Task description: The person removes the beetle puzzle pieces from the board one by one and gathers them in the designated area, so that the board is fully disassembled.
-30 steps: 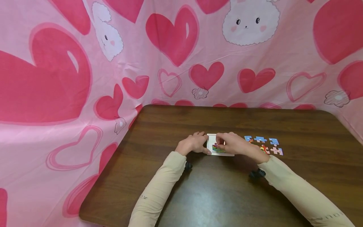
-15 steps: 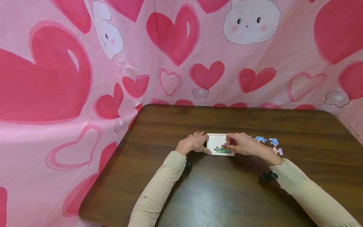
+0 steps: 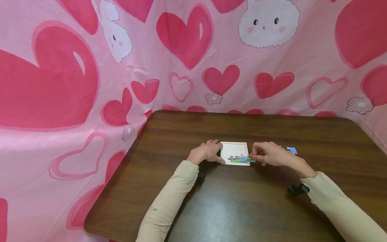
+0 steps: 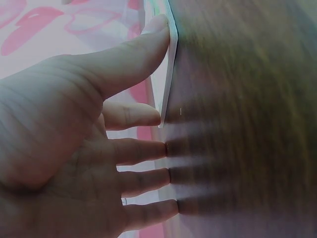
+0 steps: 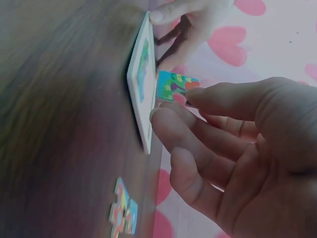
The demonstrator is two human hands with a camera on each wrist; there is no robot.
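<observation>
A white puzzle tray (image 3: 232, 148) lies on the table with a short row of joined puzzle pieces (image 3: 239, 159) along its near side. My left hand (image 3: 206, 153) rests at the tray's left side, fingers straight and spread; in the left wrist view its thumb (image 4: 148, 37) presses on the rim and the index finger (image 4: 131, 116) reaches the corner. Between thumb and fingers, my right hand (image 3: 269, 154) pinches a green, blue and red puzzle piece (image 5: 174, 87). In the head view this piece overlaps the tray's right rim, near the end of the row.
Right of the tray lie loose puzzle pieces (image 3: 291, 150), partly hidden behind the right hand; some show low in the right wrist view (image 5: 121, 210). The brown wooden table (image 3: 211, 201) meets a pink heart-patterned cloth (image 3: 187, 87) at its back and left.
My right hand has moved rightward across the tray with the puzzle piece, from over its middle to its right rim. More of the row shows now. The left hand stays in place.
</observation>
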